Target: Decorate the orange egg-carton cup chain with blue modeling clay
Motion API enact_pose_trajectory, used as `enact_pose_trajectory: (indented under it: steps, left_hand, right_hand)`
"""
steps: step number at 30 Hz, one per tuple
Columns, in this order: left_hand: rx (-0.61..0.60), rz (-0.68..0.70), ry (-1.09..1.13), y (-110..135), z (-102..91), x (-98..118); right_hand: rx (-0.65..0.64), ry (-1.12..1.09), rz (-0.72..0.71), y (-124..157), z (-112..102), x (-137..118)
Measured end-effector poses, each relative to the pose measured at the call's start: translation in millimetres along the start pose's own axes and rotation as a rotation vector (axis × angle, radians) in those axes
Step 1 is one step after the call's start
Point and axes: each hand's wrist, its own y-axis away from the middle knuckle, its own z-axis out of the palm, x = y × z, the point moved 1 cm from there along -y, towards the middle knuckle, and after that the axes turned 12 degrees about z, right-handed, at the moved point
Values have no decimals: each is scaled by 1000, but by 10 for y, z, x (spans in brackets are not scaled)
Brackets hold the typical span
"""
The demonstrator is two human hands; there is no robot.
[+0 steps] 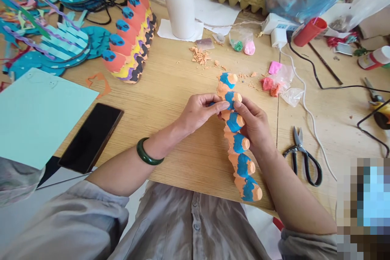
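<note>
Both hands are on a long strip of egg carton [239, 144], coated in orange with blue bands round its row of bumps. My left hand [202, 111] pinches it near the far end, thumb on a blue band. A bit of blue shows under its fingers, too hidden to name. My right hand [254, 122] grips the same strip from the other side, its thumb by the second bump. The strip runs from mid-table down to the front edge.
A decorated carton piece [131, 44], a white bottle [179, 6] and orange crumbs [199, 55] lie beyond my hands. Left are a phone [91, 138] and pale green paper [42, 113]. Black-handled scissors [300, 156] and a white cable [307, 105] lie at right.
</note>
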Motion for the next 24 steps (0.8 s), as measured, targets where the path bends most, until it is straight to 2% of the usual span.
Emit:
enact_pose_trajectory:
  steps: [5, 10, 17, 20, 24]
  left_hand:
    - [-69, -71, 132, 4, 10, -30]
    - [-100, -38, -15, 9, -26, -32]
    - [-67, -81, -67, 24, -5, -1]
    - [-81, -152, 19, -3, -12, 19]
    - [-165, -229, 178, -33, -35, 34]
  right_hand:
    - [27, -65, 36, 7, -5, -15]
    - [26, -12, 12, 56, 20, -42]
    - [63, 10, 23, 58, 33, 3]
    - [72, -14, 41, 33, 24, 14]
    - [56, -37, 46, 3, -5, 0]
